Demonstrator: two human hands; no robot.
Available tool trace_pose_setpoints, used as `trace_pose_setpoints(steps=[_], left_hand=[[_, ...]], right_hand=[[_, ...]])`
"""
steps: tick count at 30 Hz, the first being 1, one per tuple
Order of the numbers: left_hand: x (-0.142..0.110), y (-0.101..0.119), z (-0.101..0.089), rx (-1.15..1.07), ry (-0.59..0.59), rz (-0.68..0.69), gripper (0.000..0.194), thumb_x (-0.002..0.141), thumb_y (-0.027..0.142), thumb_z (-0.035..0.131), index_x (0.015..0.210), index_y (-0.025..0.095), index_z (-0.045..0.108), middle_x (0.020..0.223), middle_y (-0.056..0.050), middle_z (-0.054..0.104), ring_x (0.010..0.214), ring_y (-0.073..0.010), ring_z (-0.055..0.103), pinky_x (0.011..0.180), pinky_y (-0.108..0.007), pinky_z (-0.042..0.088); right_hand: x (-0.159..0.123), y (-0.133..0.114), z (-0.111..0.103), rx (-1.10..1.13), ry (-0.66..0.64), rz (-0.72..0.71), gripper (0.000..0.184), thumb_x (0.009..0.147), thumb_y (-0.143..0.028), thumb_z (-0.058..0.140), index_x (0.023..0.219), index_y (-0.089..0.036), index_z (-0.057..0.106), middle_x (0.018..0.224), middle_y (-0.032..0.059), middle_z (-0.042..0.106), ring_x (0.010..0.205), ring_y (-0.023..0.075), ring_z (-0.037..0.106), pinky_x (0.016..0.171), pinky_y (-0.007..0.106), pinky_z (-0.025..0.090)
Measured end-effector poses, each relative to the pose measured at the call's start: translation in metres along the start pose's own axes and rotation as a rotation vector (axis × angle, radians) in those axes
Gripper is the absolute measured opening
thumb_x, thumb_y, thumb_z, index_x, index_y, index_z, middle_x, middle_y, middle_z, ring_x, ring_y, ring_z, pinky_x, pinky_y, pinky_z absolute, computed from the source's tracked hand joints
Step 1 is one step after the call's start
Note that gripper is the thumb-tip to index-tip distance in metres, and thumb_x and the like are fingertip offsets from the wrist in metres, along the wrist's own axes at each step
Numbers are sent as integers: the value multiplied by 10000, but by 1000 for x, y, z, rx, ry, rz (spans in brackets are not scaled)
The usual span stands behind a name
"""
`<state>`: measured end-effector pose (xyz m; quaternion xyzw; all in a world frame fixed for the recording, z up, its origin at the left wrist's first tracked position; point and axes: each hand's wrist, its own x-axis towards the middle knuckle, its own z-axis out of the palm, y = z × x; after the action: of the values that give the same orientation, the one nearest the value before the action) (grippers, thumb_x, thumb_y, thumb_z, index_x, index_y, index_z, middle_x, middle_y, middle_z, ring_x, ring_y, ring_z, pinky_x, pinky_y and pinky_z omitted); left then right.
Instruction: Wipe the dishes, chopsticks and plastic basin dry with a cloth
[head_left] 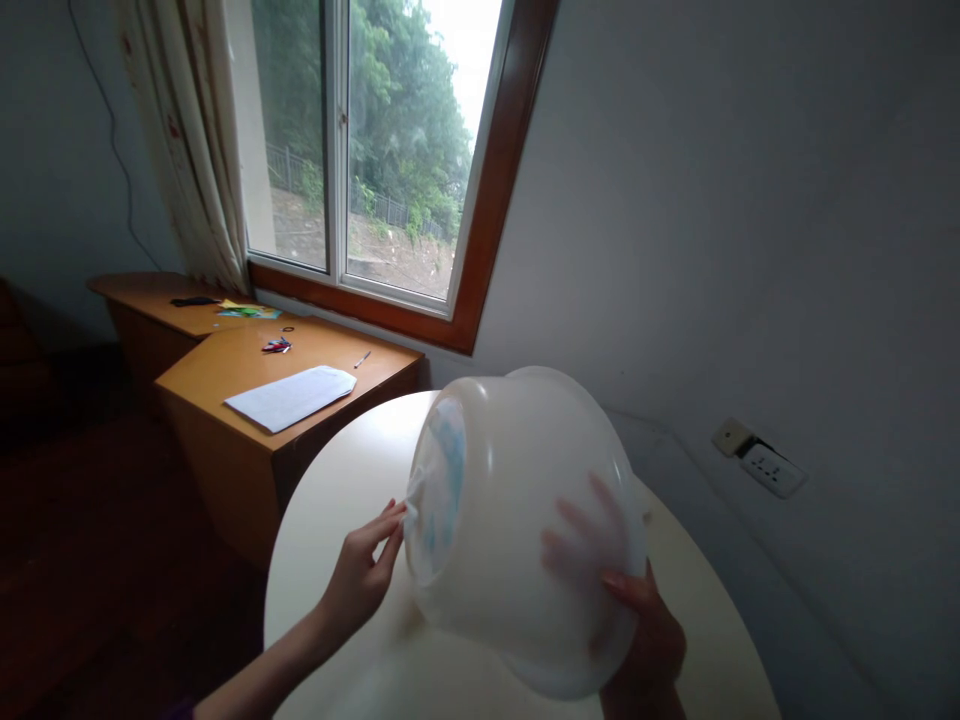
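A translucent white plastic basin (525, 480) is tipped on its side above the round white table, its base facing left. My right hand (645, 620) grips the rim, thumb outside; the fingers show dimly through the wall from inside. My left hand (367, 565) is at the base, thumb and fingertips pinched on a thin, crumpled white tissue (412, 492) that touches the base. A pale blue patch (450, 455) shows on the base or through it; I cannot tell which.
The round table (337, 470) stands against the wall. Beside it, a wooden desk (225, 380) carries white paper (292, 397), a pen (362, 358), a small bundle of coloured items (277, 345) and colourful packets (244, 310). A socket (772, 470) is on the right wall.
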<state>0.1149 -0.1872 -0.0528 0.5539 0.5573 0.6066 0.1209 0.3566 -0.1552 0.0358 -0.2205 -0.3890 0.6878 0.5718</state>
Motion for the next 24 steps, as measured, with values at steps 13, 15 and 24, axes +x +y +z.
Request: trace_pose_setpoints(steps=[13, 15, 24], left_hand=[[42, 74, -7, -204, 2, 134, 273, 848, 317, 490, 836, 142, 700, 818, -85, 701, 835, -215, 636, 815, -342, 502], [22, 62, -9, -164, -44, 274, 241, 848, 234, 475, 858, 156, 703, 959, -104, 703, 965, -230, 631, 966, -393, 430], [-15, -8, -13, -35, -6, -89, 231, 788, 310, 555, 856, 180, 734, 1003, -106, 706, 1064, -278, 602, 940, -396, 461]], right_hand=[[-4, 9, 13, -53, -74, -7, 755, 663, -240, 618, 1375, -264, 370, 1137, 117, 652, 902, 299, 668, 829, 503, 492], [-1, 8, 7, -78, -52, -40, 754, 682, -239, 608, 1389, -277, 347, 1170, 111, 636, 923, 290, 663, 858, 495, 479], [7, 10, 5, -96, -111, -1, 730, 715, -272, 612, 1386, -321, 329, 1182, 71, 634, 948, 256, 656, 870, 462, 484]])
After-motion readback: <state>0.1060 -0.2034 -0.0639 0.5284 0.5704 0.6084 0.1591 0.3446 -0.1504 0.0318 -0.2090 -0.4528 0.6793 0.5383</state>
